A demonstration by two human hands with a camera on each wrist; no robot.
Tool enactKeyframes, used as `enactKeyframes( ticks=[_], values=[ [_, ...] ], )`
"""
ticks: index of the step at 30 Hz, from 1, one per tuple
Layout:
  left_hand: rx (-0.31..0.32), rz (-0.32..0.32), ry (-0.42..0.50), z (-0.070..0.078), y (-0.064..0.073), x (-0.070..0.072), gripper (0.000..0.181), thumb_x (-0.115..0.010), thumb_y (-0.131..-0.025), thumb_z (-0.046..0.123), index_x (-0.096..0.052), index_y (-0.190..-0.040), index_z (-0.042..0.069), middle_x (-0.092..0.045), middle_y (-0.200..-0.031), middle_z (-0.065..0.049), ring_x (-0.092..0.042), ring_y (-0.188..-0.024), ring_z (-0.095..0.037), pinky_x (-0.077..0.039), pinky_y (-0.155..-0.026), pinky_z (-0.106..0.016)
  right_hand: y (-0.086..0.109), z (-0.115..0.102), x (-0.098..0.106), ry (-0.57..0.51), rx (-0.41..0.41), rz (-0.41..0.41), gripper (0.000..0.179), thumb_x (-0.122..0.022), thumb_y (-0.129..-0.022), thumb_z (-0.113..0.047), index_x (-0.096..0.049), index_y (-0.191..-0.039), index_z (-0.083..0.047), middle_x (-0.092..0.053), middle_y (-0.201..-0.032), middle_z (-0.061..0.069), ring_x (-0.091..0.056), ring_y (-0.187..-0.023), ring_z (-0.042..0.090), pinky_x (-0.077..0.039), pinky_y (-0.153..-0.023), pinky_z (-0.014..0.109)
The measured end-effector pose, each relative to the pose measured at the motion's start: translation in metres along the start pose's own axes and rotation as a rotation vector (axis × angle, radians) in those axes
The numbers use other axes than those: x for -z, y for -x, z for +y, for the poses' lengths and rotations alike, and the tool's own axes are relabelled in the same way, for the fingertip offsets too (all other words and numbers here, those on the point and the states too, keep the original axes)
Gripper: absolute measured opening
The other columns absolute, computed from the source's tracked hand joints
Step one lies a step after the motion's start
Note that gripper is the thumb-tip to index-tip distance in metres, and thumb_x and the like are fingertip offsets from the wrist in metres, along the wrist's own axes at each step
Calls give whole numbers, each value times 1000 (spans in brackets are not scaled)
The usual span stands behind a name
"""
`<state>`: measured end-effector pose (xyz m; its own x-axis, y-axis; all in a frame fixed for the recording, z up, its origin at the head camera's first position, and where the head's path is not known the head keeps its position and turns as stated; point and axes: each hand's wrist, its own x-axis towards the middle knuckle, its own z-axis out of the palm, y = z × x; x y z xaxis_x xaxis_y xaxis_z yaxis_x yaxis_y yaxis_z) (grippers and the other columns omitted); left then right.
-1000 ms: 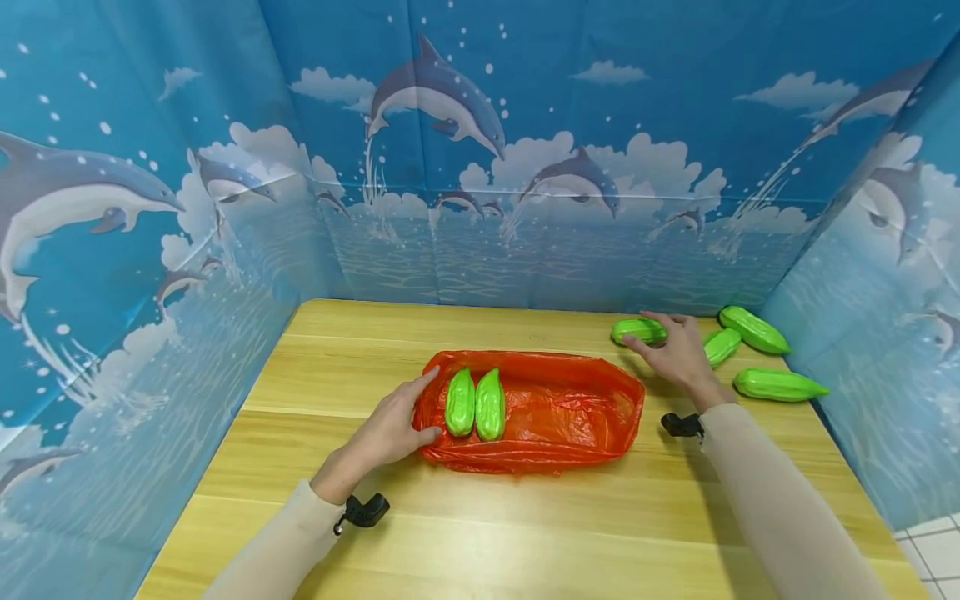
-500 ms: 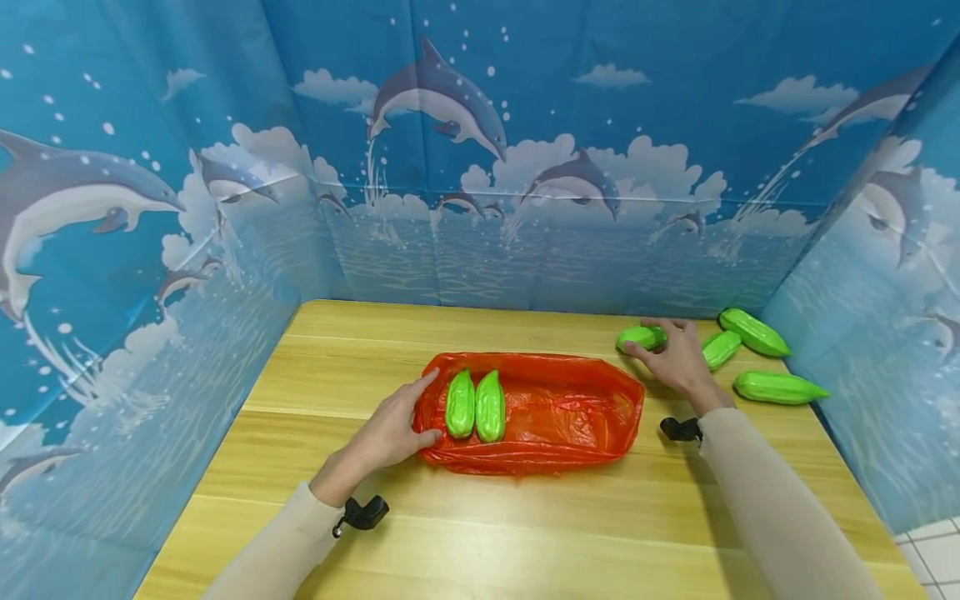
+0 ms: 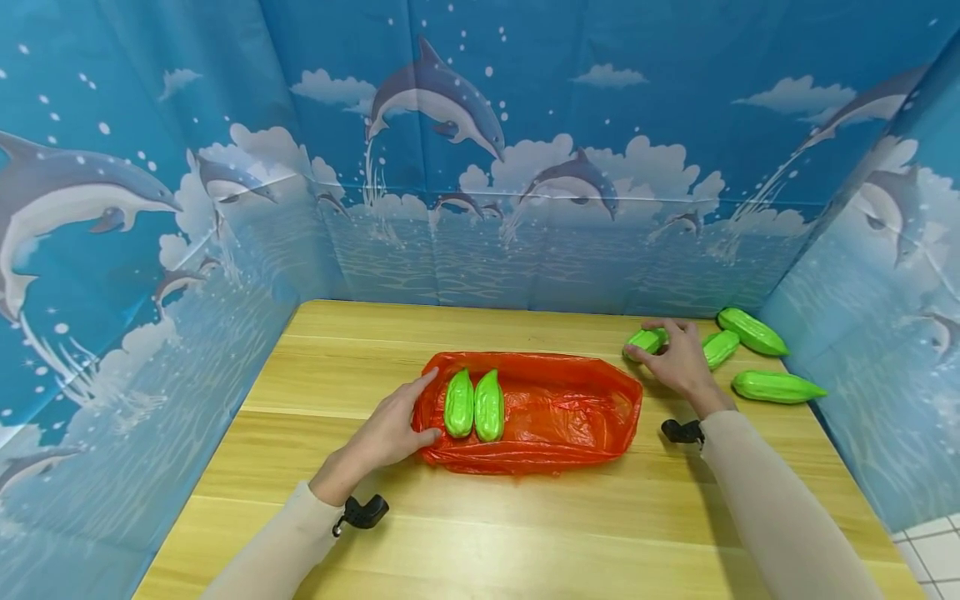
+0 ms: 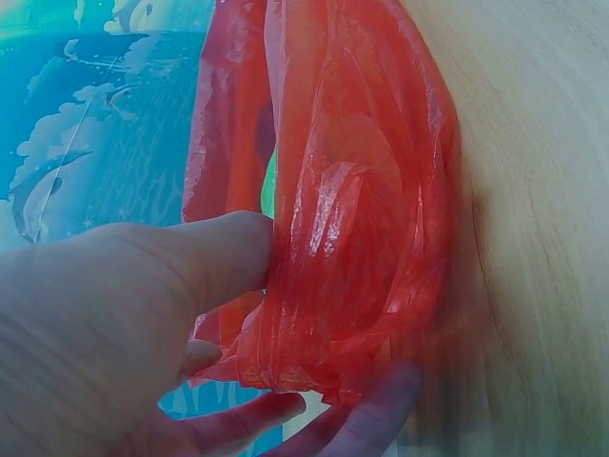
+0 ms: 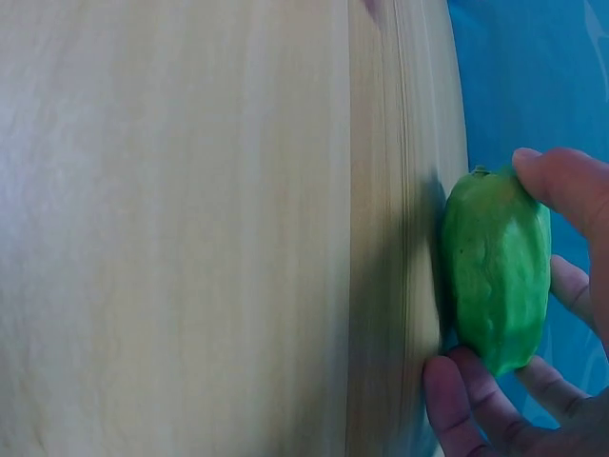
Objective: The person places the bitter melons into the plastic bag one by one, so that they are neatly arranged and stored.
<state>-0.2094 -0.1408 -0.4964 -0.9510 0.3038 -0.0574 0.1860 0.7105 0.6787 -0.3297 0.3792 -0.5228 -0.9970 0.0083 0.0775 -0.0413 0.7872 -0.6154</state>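
Note:
In the head view, an open red plastic bag (image 3: 570, 417) lies on the table with two ridged green gourds (image 3: 459, 404) side by side in its left part. My left hand (image 3: 386, 429) holds the bag's left end. The left wrist view shows the thumb (image 4: 238, 249) at the bag's edge and the other fingers along its outside. At the back right, my right hand (image 3: 681, 358) grips another green gourd (image 3: 645, 341) between thumb and fingers, partly hiding it. The right wrist view shows this gourd (image 5: 497, 271) close to the table surface.
Several more green gourds (image 3: 778, 387) lie at the table's right edge. The wooden table (image 3: 510, 533) is bordered at the back and sides by a blue dolphin-print curtain (image 3: 510, 250). Each wrist carries a small black device (image 3: 365, 512).
The right hand has turned the gripped gourd slightly and drawn it a little rightward and toward the body. The left hand and the bag stay in place.

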Motion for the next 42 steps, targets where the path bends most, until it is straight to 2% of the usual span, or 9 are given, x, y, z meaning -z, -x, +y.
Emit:
enactKeyframes(
  ticks=[4, 11, 14, 19, 27, 35, 42],
  values=[
    [5, -1, 3, -1, 0, 0, 102, -90, -100, 12, -35, -185, 15, -48, -182, -24, -48, -168, -52, -44, -135, -72, 2, -1, 1, -10, 4, -1, 74, -80, -110, -50, -60, -162, -1, -24, -179, 47, -56, -131, 58, -57, -98, 69],
    [-2, 0, 4, -3, 0, 0, 102, -90, -100, 14, -34, -186, 15, -49, -182, -25, -49, -166, -53, -46, -134, -72, 2, 0, 0, -11, 3, 7, 73, -81, -110, -49, -61, -161, 0, -27, -176, 47, -64, -112, 44, -58, -90, 52],
    [-1, -3, 1, -3, 1, 1, 102, -90, -100, 14, -33, -186, 15, -48, -182, -25, -49, -167, -53, -45, -134, -72, 2, -1, 0, -25, -1, 6, 74, -81, -110, -48, -59, -163, -1, -26, -176, 46, -65, -113, 45, -58, -91, 51],
    [-3, -4, 0, -4, 2, 2, 101, -89, -101, 14, -33, -186, 15, -48, -182, -25, -49, -167, -52, -45, -135, -71, 3, 0, -1, -43, 12, -3, 83, -81, -111, -46, -50, -174, -2, -26, -175, 48, -67, -119, 51, -62, -99, 62],
    [-9, -13, -8, -2, 0, 2, 101, -88, -102, 15, -32, -186, 16, -48, -182, -25, -49, -167, -52, -44, -135, -72, 5, 0, 4, -62, 30, -10, 84, -79, -111, -46, -47, -178, -6, -22, -177, 49, -59, -134, 62, -56, -113, 77],
    [-6, -12, -5, -1, 0, 0, 101, -89, -102, 15, -33, -186, 15, -49, -181, -26, -50, -166, -53, -46, -134, -72, 8, -2, 6, -67, 22, -21, 84, -77, -110, -53, -50, -178, -11, -21, -179, 46, -57, -137, 63, -56, -115, 77],
    [15, -16, 2, 2, 2, 2, 100, -87, -104, 16, -31, -187, 16, -48, -182, -26, -49, -167, -52, -45, -135, -71, 13, -9, 7, -83, 21, -47, 83, -76, -112, -53, -50, -176, -7, -15, -180, 47, -59, -140, 67, -54, -118, 79]
  ],
)
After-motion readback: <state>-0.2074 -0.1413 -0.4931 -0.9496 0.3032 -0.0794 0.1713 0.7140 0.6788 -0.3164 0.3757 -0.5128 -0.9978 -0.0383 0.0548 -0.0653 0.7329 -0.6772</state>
